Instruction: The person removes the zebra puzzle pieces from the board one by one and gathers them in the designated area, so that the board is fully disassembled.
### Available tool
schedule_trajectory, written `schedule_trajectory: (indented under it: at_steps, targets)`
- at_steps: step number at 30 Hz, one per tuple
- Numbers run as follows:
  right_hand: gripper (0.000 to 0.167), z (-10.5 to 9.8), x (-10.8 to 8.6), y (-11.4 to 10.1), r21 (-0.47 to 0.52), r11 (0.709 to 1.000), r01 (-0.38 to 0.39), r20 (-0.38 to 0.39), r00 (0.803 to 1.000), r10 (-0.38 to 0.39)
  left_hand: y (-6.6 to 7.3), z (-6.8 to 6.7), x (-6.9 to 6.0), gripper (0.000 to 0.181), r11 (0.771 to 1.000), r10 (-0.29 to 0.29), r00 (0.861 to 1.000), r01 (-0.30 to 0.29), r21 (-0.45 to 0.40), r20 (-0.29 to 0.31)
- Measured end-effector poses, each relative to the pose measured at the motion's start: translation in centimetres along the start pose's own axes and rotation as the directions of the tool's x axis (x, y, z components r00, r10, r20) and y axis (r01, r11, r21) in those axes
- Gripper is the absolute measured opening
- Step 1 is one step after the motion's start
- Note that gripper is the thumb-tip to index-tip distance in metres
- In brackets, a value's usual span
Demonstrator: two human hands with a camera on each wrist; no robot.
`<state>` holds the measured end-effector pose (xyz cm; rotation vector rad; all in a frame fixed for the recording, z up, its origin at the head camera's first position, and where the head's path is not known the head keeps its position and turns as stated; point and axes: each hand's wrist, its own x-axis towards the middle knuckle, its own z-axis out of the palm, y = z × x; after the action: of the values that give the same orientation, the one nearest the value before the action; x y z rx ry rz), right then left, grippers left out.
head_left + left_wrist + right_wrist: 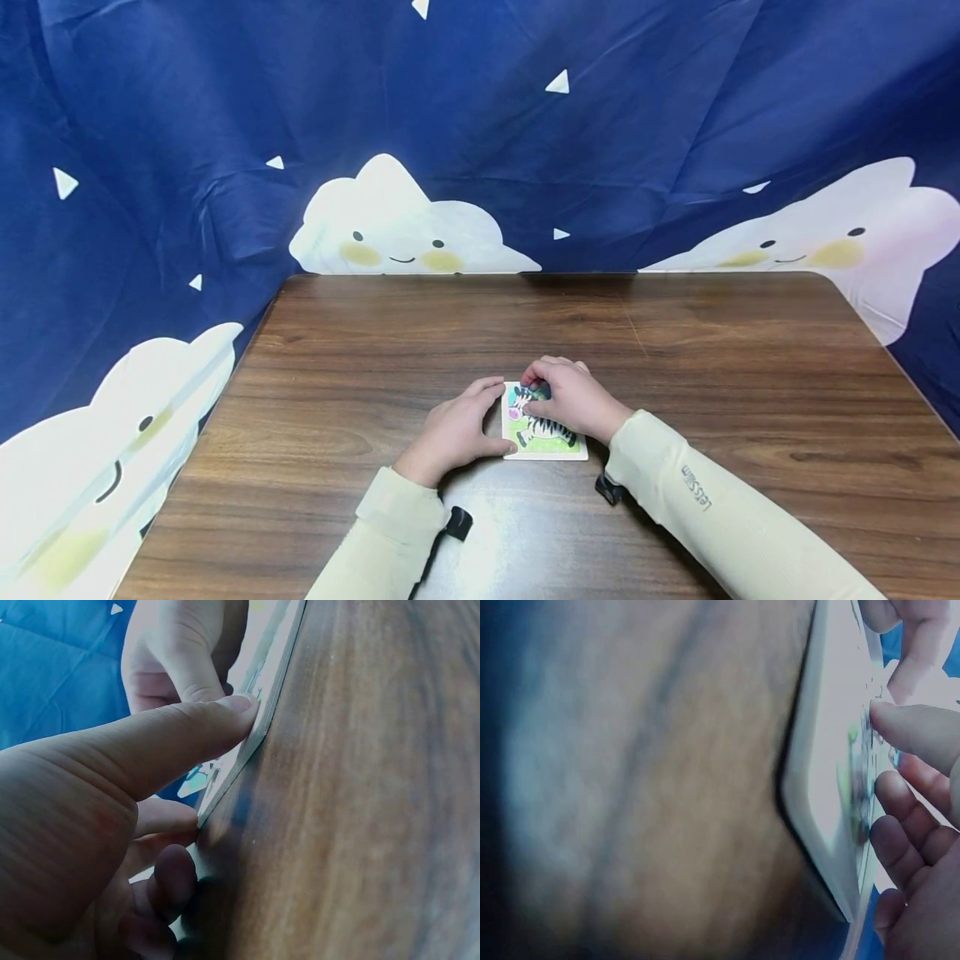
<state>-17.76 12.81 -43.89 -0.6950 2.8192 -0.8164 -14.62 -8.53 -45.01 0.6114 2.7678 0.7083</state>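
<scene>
A square board with a zebra picture lies flat on the table. My left hand holds its left side, thumb on the near corner and fingertips at the far one; the left wrist view shows that thumb on the board's edge. Over the zebra's head, my right hand pinches a small picture piece, tilted and mostly hidden by the fingers. In the right wrist view, the right hand has its thumb and fingertips close against the face of the board.
The brown wooden table extends around the board on all sides. Behind it hangs a blue cloth with smiling white clouds and small triangles. Dark straps show under both pale sleeves.
</scene>
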Motion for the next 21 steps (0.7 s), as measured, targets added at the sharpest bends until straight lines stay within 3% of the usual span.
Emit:
schedule_trajectory:
  at_steps: [12, 18, 21]
  targets:
    - [0.027, 0.16, 0.09, -0.32, 0.031, 0.999, -0.021, -0.009, 1.0, 0.021, -0.03, 0.01, 0.03, 0.086, 1.0, 0.0, 1.0, 0.0, -0.008, -0.001]
    - [0.029, 0.16, -0.03, -0.41, 0.009, 1.0, 0.004, -0.025, 1.0, -0.003, -0.05, 0.01, 0.03, 0.086, 1.0, 0.001, 1.0, -0.001, -0.002, 0.0]
    - [0.023, 0.1, -0.09, -0.44, -0.027, 0.999, 0.02, -0.058, 0.998, -0.021, -0.08, 0.02, 0.04, 0.087, 1.0, 0.0, 1.0, 0.0, 0.006, -0.001]
